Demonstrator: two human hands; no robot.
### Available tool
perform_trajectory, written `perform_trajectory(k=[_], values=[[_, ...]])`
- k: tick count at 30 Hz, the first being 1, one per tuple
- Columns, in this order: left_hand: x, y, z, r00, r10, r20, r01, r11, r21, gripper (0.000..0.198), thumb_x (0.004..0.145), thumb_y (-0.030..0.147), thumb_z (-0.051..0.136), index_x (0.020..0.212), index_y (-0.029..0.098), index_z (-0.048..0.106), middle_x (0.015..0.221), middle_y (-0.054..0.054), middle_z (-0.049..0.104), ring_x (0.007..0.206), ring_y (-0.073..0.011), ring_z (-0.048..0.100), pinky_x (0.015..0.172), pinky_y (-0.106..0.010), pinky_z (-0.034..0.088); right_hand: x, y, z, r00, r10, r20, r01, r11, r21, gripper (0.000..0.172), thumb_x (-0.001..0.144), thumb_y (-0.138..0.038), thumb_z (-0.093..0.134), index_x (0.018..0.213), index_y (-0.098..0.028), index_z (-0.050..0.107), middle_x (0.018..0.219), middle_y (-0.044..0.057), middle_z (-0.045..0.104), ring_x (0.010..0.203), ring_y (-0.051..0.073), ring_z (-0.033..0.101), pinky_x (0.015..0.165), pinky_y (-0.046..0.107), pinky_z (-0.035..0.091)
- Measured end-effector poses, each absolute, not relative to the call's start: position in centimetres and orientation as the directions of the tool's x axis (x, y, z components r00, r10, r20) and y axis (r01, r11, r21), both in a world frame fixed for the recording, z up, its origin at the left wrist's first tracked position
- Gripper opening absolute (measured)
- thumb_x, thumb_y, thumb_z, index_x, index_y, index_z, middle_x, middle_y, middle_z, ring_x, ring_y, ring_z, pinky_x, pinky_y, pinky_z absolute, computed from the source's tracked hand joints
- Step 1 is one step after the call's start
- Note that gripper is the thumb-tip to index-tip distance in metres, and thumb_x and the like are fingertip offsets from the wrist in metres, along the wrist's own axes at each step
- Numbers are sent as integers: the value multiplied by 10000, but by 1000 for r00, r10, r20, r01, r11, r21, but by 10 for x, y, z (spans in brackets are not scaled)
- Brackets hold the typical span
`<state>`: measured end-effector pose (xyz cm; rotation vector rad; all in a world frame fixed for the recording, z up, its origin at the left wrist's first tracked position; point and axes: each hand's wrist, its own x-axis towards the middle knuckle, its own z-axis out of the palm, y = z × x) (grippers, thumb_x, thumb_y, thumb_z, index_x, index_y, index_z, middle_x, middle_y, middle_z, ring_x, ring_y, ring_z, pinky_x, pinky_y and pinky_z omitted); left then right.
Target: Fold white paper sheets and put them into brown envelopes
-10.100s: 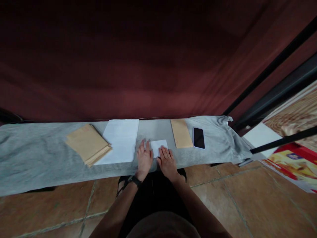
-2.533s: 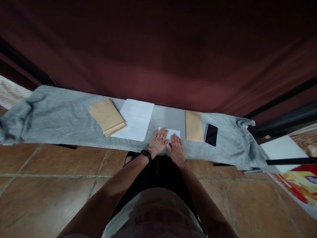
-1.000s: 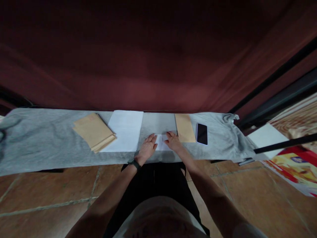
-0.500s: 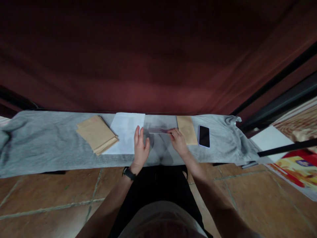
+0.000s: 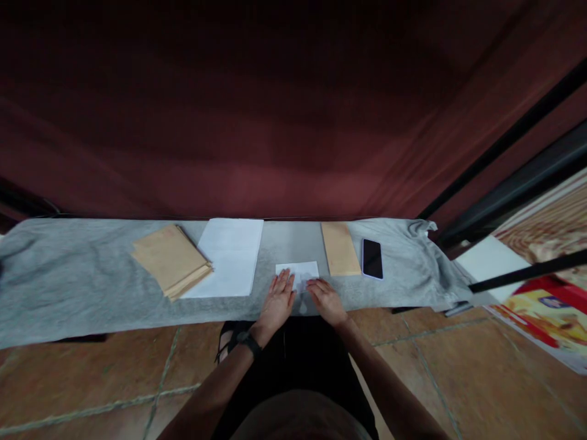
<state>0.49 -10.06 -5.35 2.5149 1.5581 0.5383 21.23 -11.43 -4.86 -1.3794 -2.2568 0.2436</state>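
A small folded white paper (image 5: 298,267) lies on the grey cloth in front of me, close to the near edge. My left hand (image 5: 277,300) rests flat on its left part, fingers stretched forward. On the right, my right hand (image 5: 327,301) touches the paper with its fingertips, palm down and fingers extended. Neither hand grips anything that I can see. To the left is a stack of white paper sheets (image 5: 233,256), partly covered by a pile of brown envelopes (image 5: 169,256). A tan envelope or envelope stack (image 5: 340,249) lies just right of the folded paper.
A phone with a dark screen (image 5: 372,259) lies right of the tan envelope. Grey cloth (image 5: 82,269) covers the narrow bench, backed by a dark red curtain (image 5: 275,183). At far right stand a black bar (image 5: 532,272) and a red and yellow printed box (image 5: 550,311).
The paper, held up by my right hand before, now lies on the cloth nearer to me. My left hand has come down onto it, and my right hand has released its pinch.
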Motion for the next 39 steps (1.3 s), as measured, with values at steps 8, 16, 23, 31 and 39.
perform_trajectory(k=[8,16,23,31,39], values=[[42,-93,-56,411,890,199,869,-448,208,561,994,238,341,1532,84,377,1591,-185,397,1529,-271,262,1240,-520,264,188,-99,-39,-197,943,269,806,312,-503,446,1074,-307,299,1366,-180,612,1383,85,651,1313,177,578,1125,361,466],[37,-84,-63,384,905,183,888,-416,195,609,981,198,303,1576,70,282,1609,-180,358,1528,-249,265,1248,-488,255,173,-82,-67,-221,939,263,916,292,-274,499,1057,-320,375,1516,-135,436,1565,144,454,1480,241,388,1209,469,324],[9,-83,-64,275,943,189,928,-312,203,665,1023,436,321,1551,32,328,1605,-208,343,1522,-298,278,1231,-499,290,188,-85,-75,-186,940,285,948,247,-198,592,1045,-389,406,1536,-61,382,1571,194,428,1467,295,394,1184,488,343],[20,-87,-53,225,961,159,947,-254,198,653,1030,451,322,1507,13,402,1586,-213,388,1517,-299,296,1248,-482,261,185,-88,-78,-135,947,293,965,192,-177,626,1052,-414,364,1545,-28,357,1591,210,389,1470,316,373,1201,488,288],[25,-114,-58,443,877,187,845,-478,240,542,1036,339,343,1511,88,417,1581,-151,425,1513,-247,316,1235,-455,313,191,-85,-73,-139,961,240,958,192,-214,532,1055,-308,339,1527,-73,408,1585,179,416,1466,275,379,1208,470,269]])
